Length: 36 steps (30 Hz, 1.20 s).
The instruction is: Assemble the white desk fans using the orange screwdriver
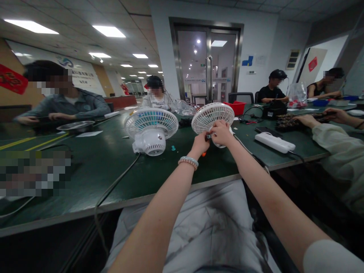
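Note:
My left hand (200,144) is closed in a pinch, its fingertips meeting those of my right hand. Between them is a small dark and bluish piece (209,136), too small to name. My right hand (222,132) is closed too, its fingers bent in front of a white fan (212,112); what they grip is mostly hidden. That fan stands with its round grille raised, and my hands cover much of its base. Left of it, a second white fan (153,142) shows its motor housing towards me. An orange bit (204,154) shows just under my left hand.
A small teal piece (173,148) lies between the fans on the green table (113,163). A white power strip (274,142) and a red bin (237,108) are to the right. One cable (119,180) hangs over the front edge. Several other people sit around the table.

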Tool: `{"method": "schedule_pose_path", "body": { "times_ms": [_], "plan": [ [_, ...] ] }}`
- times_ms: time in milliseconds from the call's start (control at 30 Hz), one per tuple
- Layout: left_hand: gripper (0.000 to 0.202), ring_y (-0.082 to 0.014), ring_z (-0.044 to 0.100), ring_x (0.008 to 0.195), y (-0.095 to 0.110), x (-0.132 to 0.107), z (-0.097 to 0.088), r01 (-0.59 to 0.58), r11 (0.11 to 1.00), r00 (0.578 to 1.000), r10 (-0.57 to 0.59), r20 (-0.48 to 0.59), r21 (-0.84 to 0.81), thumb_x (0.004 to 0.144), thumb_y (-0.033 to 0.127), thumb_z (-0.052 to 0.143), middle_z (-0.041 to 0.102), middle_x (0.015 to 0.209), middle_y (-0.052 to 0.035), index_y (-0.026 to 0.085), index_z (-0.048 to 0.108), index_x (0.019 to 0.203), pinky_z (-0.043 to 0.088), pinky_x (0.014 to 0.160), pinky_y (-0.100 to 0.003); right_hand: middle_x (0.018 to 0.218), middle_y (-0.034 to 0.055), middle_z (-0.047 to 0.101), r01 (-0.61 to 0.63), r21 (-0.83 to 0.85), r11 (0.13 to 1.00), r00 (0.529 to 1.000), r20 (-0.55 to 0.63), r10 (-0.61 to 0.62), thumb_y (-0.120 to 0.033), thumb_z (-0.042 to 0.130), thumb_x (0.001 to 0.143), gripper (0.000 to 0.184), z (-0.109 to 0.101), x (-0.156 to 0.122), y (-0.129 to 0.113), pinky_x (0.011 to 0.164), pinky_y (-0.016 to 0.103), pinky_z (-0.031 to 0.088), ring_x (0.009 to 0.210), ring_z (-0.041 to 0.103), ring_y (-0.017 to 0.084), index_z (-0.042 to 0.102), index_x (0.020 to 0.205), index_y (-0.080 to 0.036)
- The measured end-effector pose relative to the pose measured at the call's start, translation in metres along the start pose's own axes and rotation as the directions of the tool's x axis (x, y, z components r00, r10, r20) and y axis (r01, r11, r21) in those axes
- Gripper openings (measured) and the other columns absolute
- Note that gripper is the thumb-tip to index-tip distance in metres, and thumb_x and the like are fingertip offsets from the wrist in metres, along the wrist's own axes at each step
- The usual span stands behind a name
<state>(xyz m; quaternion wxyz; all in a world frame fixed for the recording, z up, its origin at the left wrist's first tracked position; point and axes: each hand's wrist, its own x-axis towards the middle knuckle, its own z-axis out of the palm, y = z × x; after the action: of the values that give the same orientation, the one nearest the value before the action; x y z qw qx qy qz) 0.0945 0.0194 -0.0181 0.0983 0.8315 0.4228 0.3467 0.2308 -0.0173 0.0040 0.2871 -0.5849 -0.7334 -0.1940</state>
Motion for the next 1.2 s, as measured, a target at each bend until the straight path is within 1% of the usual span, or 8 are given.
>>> {"method": "schedule_pose_path", "body": {
  "times_ms": [100, 167, 267, 367, 533, 700, 967, 1200],
  "plan": [
    [0.041, -0.0128, 0.058, 0.089, -0.011, -0.003, -0.012, -0.045, 0.999, 0.999, 0.045, -0.015, 0.028, 0.073, 0.002, 0.043, 0.065, 0.096, -0.0052, 0.017, 0.056, 0.108, 0.043, 0.084, -0.023, 0.105, 0.0105, 0.048, 0.026, -0.056, 0.998, 0.998, 0.05, -0.023, -0.024, 0.05, 0.072, 0.026, -0.002, -0.002, -0.005, 0.08, 0.042, 0.024, 0.103, 0.031, 0.029, 0.068, 0.091, -0.02],
    [0.039, -0.0134, 0.058, 0.09, -0.021, -0.004, -0.02, -0.043, 0.994, 0.999, 0.045, -0.015, 0.104, 0.071, 0.001, 0.042, 0.066, 0.095, -0.0063, 0.016, 0.06, 0.103, 0.043, 0.084, -0.024, 0.109, 0.0111, 0.047, 0.036, -0.089, 0.995, 0.997, 0.075, -0.029, -0.029, 0.052, 0.073, 0.027, -0.003, -0.003, -0.008, 0.08, 0.043, 0.023, 0.104, 0.03, 0.03, 0.068, 0.091, -0.02],
    [0.034, -0.0156, 0.059, 0.087, -0.035, -0.006, -0.028, -0.002, 0.974, 0.996, -0.018, 0.087, 0.228, 0.068, 0.002, 0.045, 0.066, 0.093, -0.0076, 0.016, 0.064, 0.092, 0.044, 0.081, -0.024, 0.113, 0.011, 0.046, 0.035, -0.13, 0.991, 0.995, 0.097, -0.023, -0.033, 0.053, 0.073, 0.025, -0.003, -0.003, -0.01, 0.081, 0.044, 0.023, 0.105, 0.029, 0.03, 0.069, 0.089, -0.022],
    [0.031, -0.0165, 0.06, 0.084, -0.043, -0.006, -0.029, 0.015, 0.957, 0.979, -0.074, 0.191, 0.291, 0.067, 0.005, 0.048, 0.067, 0.092, -0.0079, 0.018, 0.066, 0.09, 0.045, 0.076, -0.024, 0.112, 0.0105, 0.047, 0.028, -0.152, 0.988, 0.995, 0.094, -0.014, -0.033, 0.052, 0.074, 0.023, -0.003, -0.002, -0.011, 0.08, 0.044, 0.023, 0.104, 0.031, 0.03, 0.07, 0.085, -0.022],
    [0.03, -0.0182, 0.061, 0.087, -0.043, -0.006, -0.023, 0.007, 0.955, 0.966, -0.083, 0.246, 0.296, 0.068, 0.012, 0.051, 0.067, 0.094, -0.0091, 0.019, 0.067, 0.092, 0.044, 0.078, -0.024, 0.11, 0.0099, 0.05, 0.037, -0.152, 0.988, 0.994, 0.105, -0.021, -0.032, 0.052, 0.076, 0.023, -0.003, -0.001, -0.01, 0.081, 0.045, 0.023, 0.104, 0.033, 0.029, 0.07, 0.085, -0.023],
    [0.032, -0.0175, 0.061, 0.087, -0.039, -0.005, -0.021, 0.01, 0.966, 0.955, -0.086, 0.283, 0.26, 0.067, 0.011, 0.051, 0.067, 0.095, -0.0084, 0.019, 0.068, 0.094, 0.044, 0.077, -0.022, 0.109, 0.0097, 0.051, 0.038, -0.154, 0.987, 0.994, 0.102, -0.023, -0.032, 0.052, 0.076, 0.022, -0.003, 0.0, -0.009, 0.081, 0.045, 0.024, 0.103, 0.034, 0.029, 0.07, 0.085, -0.022],
    [0.033, -0.0158, 0.061, 0.084, -0.041, -0.005, -0.018, 0.021, 0.97, 0.952, -0.093, 0.292, 0.243, 0.066, 0.011, 0.052, 0.067, 0.095, -0.0073, 0.019, 0.068, 0.094, 0.044, 0.073, -0.02, 0.108, 0.0095, 0.052, 0.04, -0.142, 0.989, 0.994, 0.11, -0.025, -0.031, 0.051, 0.076, 0.022, -0.003, 0.002, -0.009, 0.081, 0.045, 0.025, 0.103, 0.035, 0.029, 0.07, 0.083, -0.022],
    [0.033, -0.0164, 0.061, 0.084, -0.038, -0.009, -0.022, 0.021, 0.97, 0.947, -0.097, 0.306, 0.242, 0.067, 0.012, 0.052, 0.068, 0.095, -0.0067, 0.019, 0.067, 0.094, 0.045, 0.072, -0.021, 0.107, 0.0092, 0.053, 0.043, -0.131, 0.99, 0.995, 0.094, -0.031, -0.032, 0.052, 0.075, 0.022, -0.003, 0.001, -0.009, 0.081, 0.045, 0.026, 0.102, 0.036, 0.028, 0.071, 0.083, -0.023]
  ]
}}
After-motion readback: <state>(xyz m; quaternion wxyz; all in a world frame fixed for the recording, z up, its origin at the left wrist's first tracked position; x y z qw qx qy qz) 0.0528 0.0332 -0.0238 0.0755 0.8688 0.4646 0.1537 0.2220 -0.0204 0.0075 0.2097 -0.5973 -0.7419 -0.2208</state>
